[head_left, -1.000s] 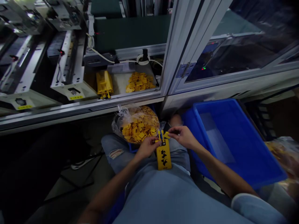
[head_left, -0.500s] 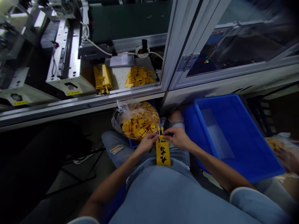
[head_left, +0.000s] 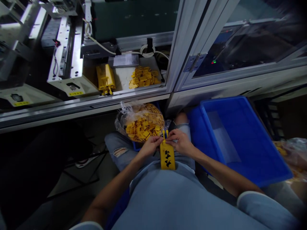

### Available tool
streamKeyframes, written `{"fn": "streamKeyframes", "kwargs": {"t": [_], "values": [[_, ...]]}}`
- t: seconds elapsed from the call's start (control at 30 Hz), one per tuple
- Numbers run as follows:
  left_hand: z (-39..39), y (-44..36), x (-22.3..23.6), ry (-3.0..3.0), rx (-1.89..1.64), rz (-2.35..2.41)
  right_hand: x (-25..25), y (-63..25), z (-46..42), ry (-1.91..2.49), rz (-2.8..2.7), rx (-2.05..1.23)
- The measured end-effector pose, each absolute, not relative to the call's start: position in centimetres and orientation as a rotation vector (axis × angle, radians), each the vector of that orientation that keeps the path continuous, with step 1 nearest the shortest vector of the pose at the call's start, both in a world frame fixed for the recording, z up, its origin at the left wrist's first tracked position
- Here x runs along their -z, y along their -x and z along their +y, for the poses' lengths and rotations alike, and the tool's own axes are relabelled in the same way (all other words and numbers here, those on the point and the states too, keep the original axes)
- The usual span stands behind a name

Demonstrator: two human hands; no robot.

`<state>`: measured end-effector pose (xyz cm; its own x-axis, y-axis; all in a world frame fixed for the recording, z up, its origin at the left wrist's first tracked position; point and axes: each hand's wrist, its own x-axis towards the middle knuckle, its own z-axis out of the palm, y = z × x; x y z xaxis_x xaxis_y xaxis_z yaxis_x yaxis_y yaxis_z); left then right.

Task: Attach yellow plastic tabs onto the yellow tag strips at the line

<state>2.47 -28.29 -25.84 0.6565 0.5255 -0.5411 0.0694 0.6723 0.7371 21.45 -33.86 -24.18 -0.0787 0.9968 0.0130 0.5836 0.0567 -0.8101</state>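
While both hands stand together at the midline above the lap, the left hand (head_left: 150,147) and the right hand (head_left: 180,142) meet at the upper end of a yellow plastic strip with black markings (head_left: 167,157). The fingers of each hand are curled and closed in a small pinch at the strip's narrow neck, one from each side, so the grip is nearly shut. The fingers hide the exact contact points, and how firmly each hand bears cannot be told. Two slim yellow prongs (head_left: 164,134) rise side by side from the neck, between the hands, and no piece splays outward from them. The strip lies lengthwise along the middle of the lap, with its lower end against the light blue shirt (head_left: 153,201). At the far edge of the lap, just beyond the left hand, sits a clear plastic bag (head_left: 143,127) filled with small yellow pieces. A blue plastic crate (head_left: 203,127) stands off the right edge of the lap, beside the right forearm. Beyond the aluminium frame, a pile of yellow pieces (head_left: 143,77) and a stack of yellow parts (head_left: 105,79) lie on a shelf inside the machine enclosure (head_left: 83,107).
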Motion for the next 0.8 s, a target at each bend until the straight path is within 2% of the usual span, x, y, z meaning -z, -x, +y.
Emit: {"fn": "streamKeyframes", "kwargs": {"t": [0.23,0.43,0.6,0.8], "values": [[-28.9,-1.9,23.4,-0.851,-0.351,0.883,22.4,-21.3,-34.9,1.612,-1.572,-0.916],[-30.1,-0.8,21.0,-1.020,-0.350,0.834,21.2,-21.2,-35.1,1.466,-1.510,-1.608],[-31.6,0.1,19.8,-1.097,-0.366,0.850,20.5,-20.1,-35.5,1.301,-1.583,-1.622],[-32.2,0.7,20.2,-1.077,-0.421,0.907,20.5,-18.5,-35.8,1.334,-1.622,-1.570]]}}
